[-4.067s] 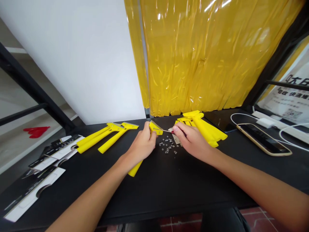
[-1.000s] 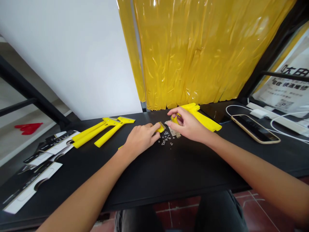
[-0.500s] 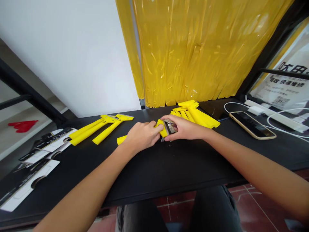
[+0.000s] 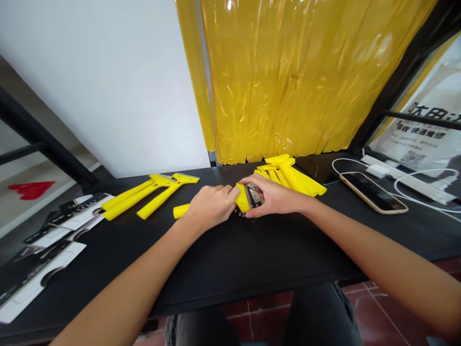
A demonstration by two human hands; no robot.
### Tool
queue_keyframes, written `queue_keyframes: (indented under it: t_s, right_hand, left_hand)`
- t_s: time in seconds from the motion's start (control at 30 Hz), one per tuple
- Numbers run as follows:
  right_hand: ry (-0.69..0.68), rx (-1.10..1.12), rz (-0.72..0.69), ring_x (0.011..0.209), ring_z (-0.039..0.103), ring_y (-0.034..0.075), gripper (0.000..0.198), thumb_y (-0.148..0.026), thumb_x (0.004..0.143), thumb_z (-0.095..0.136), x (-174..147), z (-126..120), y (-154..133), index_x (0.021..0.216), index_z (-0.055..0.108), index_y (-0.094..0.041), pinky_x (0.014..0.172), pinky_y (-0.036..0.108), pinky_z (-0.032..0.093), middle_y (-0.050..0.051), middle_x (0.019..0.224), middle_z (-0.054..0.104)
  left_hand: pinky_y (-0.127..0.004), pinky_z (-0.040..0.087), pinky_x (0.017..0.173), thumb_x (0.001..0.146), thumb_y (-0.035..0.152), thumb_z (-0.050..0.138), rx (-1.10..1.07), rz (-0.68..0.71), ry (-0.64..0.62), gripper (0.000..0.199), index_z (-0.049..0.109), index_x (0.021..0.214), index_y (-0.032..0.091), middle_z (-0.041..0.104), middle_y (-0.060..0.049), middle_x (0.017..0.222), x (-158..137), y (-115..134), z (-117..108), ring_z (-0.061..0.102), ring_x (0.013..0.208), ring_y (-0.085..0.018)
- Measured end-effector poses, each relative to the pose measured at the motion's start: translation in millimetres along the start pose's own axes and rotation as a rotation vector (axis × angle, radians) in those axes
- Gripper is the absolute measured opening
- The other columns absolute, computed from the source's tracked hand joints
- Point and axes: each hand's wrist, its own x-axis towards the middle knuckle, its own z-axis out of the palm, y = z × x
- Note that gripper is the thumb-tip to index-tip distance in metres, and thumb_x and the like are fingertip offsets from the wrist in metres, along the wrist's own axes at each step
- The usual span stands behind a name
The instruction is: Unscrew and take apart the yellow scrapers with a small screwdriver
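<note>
A yellow scraper [image 4: 243, 199] lies across the middle of the black table, its handle end sticking out to the left. My left hand [image 4: 213, 205] is closed around its handle, near the head. My right hand [image 4: 271, 196] curves around the head's blade edge with fingers and thumb, gripping a metal piece [image 4: 255, 196] that sits against the head. Whether that piece is fixed to the head I cannot tell. Several tiny silver bits, perhaps screws, lie under the head. Other yellow scrapers [image 4: 158, 197] with metal blades rest to the left, and a pile of yellow scraper handles [image 4: 293, 175] is behind my right hand.
White and black cardboard sleeves [image 4: 61, 259] are stacked at the table's left. On the right lie a phone [image 4: 374, 192], a dark tablet-like slab [image 4: 317, 168], a power strip [image 4: 414, 180] and white cables. Yellow plastic sheeting [image 4: 281, 86] and a white panel [image 4: 108, 86] stand behind.
The scraper's head has turned slightly, showing more of its yellow face. Both hands keep their hold. The whole view has shifted a little.
</note>
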Motion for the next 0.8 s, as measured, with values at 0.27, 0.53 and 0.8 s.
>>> queue_keyframes:
  t_s: [0.27, 0.53, 0.8]
  right_hand:
    - [0.03, -0.025, -0.048, 0.123, 0.055, 0.028, 0.079, -0.056, 0.071, 0.079, 0.7, 1.4, 1.0, 0.138, 0.049, -0.026, 0.108, 0.044, 0.043, 0.009, 0.132, 0.056]
    - [0.03, -0.042, 0.041, 0.126, 0.054, 0.029, 0.092, -0.061, 0.068, 0.08, -1.0, -4.8, -1.3, 0.144, 0.044, -0.024, 0.106, 0.043, 0.046, 0.012, 0.138, 0.053]
    - [0.134, -0.391, 0.118, 0.12, 0.059, 0.036, 0.079, -0.056, 0.074, 0.075, -3.2, -23.6, 6.9, 0.141, 0.049, -0.021, 0.102, 0.05, 0.047, 0.015, 0.141, 0.054]
  left_hand:
    - [-0.032, 0.039, 0.054, 0.09, 0.022, 0.057, -0.014, 0.015, 0.034, 0.014, 0.06, 0.103, 0.018, 0.07, -0.005, 0.088, -1.8, -2.4, 3.0, 0.067, 0.074, -0.022]
    - [-0.031, 0.036, 0.052, 0.095, 0.023, 0.05, 0.025, 0.049, 0.026, 0.014, 0.061, 0.104, 0.021, 0.067, -0.003, 0.084, -2.3, -3.0, 1.0, 0.065, 0.069, -0.02]
    - [-0.032, 0.038, 0.052, 0.096, 0.023, 0.051, 0.037, -0.114, 0.015, 0.021, 0.063, 0.112, 0.021, 0.069, -0.004, 0.088, -3.2, -14.7, -1.2, 0.066, 0.074, -0.022]
